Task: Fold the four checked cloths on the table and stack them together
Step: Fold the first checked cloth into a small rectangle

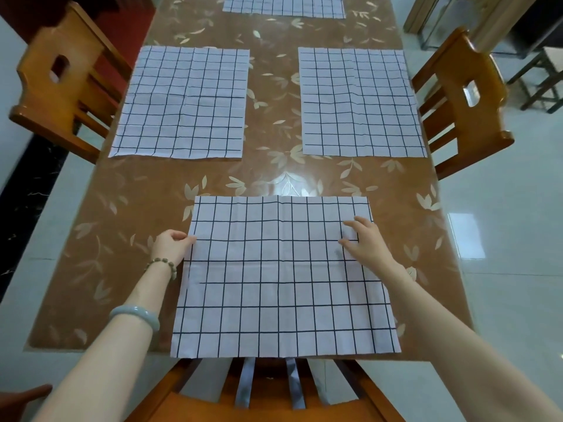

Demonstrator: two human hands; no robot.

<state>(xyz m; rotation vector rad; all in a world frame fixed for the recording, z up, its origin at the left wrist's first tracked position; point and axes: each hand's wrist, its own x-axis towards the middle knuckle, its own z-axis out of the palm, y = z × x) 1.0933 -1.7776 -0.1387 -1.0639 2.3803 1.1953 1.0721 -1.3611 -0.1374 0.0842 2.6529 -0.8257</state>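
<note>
**Both hands at the side edges of the nearest checked cloth**

The left hand [170, 245] pinches the left edge of the near cloth [280, 278] between thumb and curled fingers, roughly a third of the way down from its far edge. The right hand [364, 240] lies on top of the cloth at its right edge, level with the left hand, fingers loosely spread and flat on the fabric, thumb pointing toward the centre. A bead bracelet [166, 264] circles the left wrist; a pale bangle [135, 313] sits farther up the forearm.

The near cloth lies flat and unfolded, white with a dark grid, nearly square. Its edges run parallel to the table edges and its near edge reaches the near rim of the table.

Beyond it lie the left cloth [182, 102] and the right cloth [361, 102], flat, side by side and well apart, long axes running near to far. The far cloth [283, 6] is cut off by the frame's top.

The table [122, 208] has a glossy brown cover printed with pale leaves. Wooden chairs stand at the left [58, 80], right [463, 95] and near [274, 400] sides, on a pale glossy tiled floor [511, 239].
</note>
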